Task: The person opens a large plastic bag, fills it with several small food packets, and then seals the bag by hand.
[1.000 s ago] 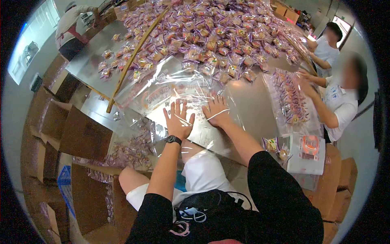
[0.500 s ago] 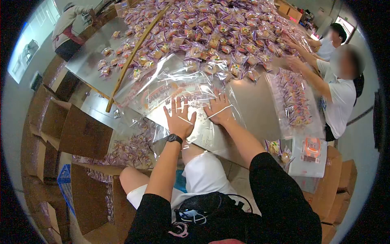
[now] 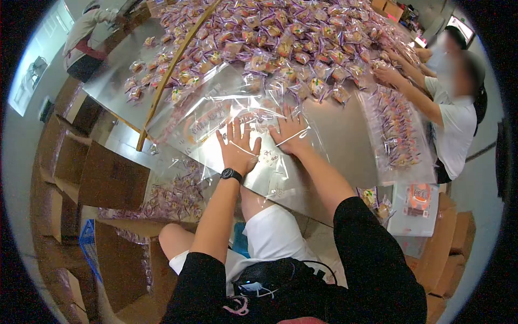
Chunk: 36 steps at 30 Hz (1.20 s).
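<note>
Both my hands lie on a large clear plastic bag (image 3: 216, 116) with orange and red print, spread over the metal table. My left hand (image 3: 237, 148), below a black wristwatch (image 3: 231, 174), has its fingers spread. To its right, my right hand (image 3: 291, 132) is also spread, its fingers pointing at the pile. Shiny streaks of plastic cross both hands, so part of the film seems to lie over them. Beyond the bag is a big heap of small wrapped packets (image 3: 280, 43) in clear and purple wrappers.
A wooden strip (image 3: 172, 70) crosses the table at left. To the right lie a filled bag (image 3: 396, 129), loose packets (image 3: 372, 198) and a stack of flat bags (image 3: 413, 208). Open cardboard boxes (image 3: 113, 175) stand at left. Co-workers (image 3: 453, 124) handle packets at right; another person (image 3: 86, 43) stands far left.
My hands stay flat and spread, with only a slight shift on the plastic. The view has tilted a little. At the right, a co-worker's hands have moved toward the heap.
</note>
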{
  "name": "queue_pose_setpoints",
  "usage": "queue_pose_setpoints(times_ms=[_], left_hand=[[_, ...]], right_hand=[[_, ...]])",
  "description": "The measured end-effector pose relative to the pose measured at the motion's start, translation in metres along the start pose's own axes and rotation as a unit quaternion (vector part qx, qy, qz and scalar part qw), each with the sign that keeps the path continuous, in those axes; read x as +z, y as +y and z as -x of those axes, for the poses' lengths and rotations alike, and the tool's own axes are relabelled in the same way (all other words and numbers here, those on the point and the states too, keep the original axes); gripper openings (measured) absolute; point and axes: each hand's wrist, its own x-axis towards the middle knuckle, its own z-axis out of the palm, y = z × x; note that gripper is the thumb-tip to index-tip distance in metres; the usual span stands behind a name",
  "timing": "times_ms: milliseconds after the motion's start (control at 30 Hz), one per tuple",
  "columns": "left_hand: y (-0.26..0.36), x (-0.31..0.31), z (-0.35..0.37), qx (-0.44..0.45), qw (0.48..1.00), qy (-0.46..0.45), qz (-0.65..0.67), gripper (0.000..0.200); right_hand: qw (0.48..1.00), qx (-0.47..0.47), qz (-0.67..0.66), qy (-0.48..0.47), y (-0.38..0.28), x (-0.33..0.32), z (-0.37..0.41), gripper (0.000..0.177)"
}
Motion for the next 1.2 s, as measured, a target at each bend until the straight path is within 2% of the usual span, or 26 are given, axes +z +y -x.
queue_pose_setpoints(times_ms=[100,200,300,900,1200], left_hand=[[0.001,0.000,-0.009,-0.001,1.000,-0.013,-0.002,0.071],[0.002,0.000,-0.020,0.004,1.000,-0.017,-0.013,0.072],[0.003,0.002,-0.029,0.009,1.000,-0.019,-0.021,0.072],[0.008,0.021,-0.064,0.019,1.000,0.011,-0.014,0.071],[0.008,0.016,-0.067,0.014,1.000,-0.020,-0.016,0.072]], right_hand=[[0.999,0.000,0.014,0.045,0.006,0.019,-0.012,0.074],[0.999,0.001,0.017,0.045,0.009,0.017,-0.020,0.074],[1.000,0.028,-0.010,-0.003,0.007,0.007,-0.026,0.077],[0.998,0.026,-0.004,0.052,0.015,0.020,-0.055,0.077],[0.998,0.022,0.013,0.050,0.017,0.022,-0.058,0.078]])
